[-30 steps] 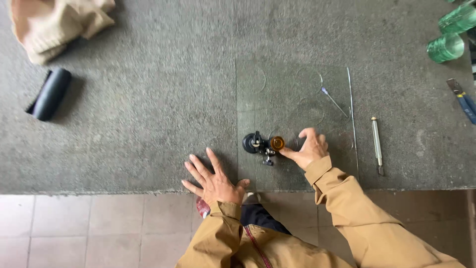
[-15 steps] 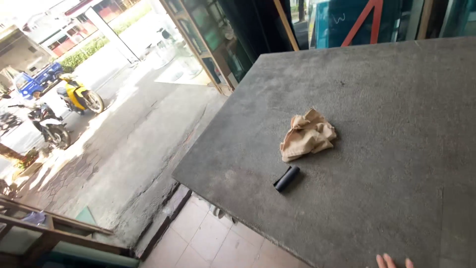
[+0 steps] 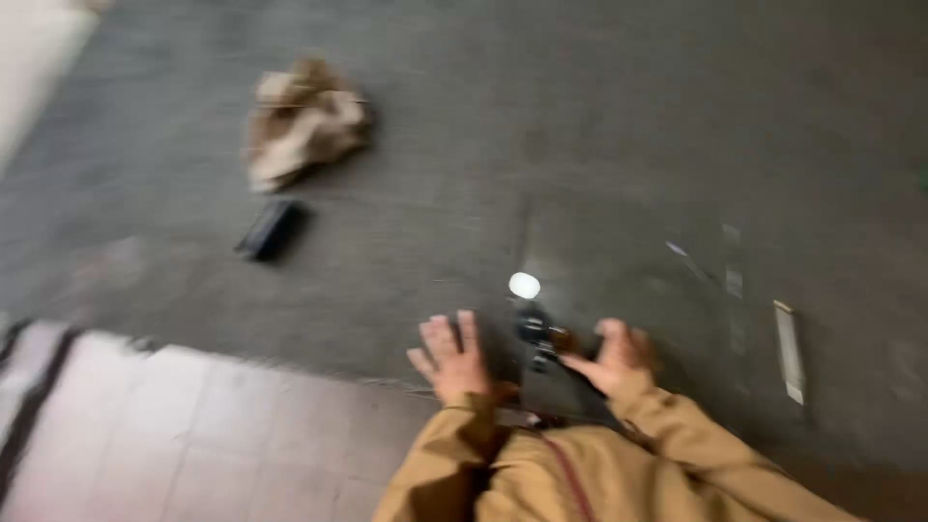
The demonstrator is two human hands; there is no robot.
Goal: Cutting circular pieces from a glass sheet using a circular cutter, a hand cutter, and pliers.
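Observation:
The view is blurred by motion. My left hand (image 3: 454, 362) lies flat with spread fingers on the grey felt-covered table (image 3: 435, 193), at its near edge. Just to its right stands a small black tool (image 3: 536, 333) with an amber knob, on a clear glass sheet (image 3: 638, 256) that is hard to make out. My right hand (image 3: 619, 356) reaches to the tool from the right, its fingers closed on the knob end. A bright glint shows just above the tool.
A crumpled beige rag (image 3: 304, 121) lies at the far left of the table, with a short black cylinder (image 3: 271, 229) in front of it. A slim metal stick (image 3: 790, 350) lies at the right. Tiled floor (image 3: 193, 435) shows below the table edge.
The view swung away left to the street and table corner, then came back to the hands. Both hands sit about where they were, left flat, right at the tool.

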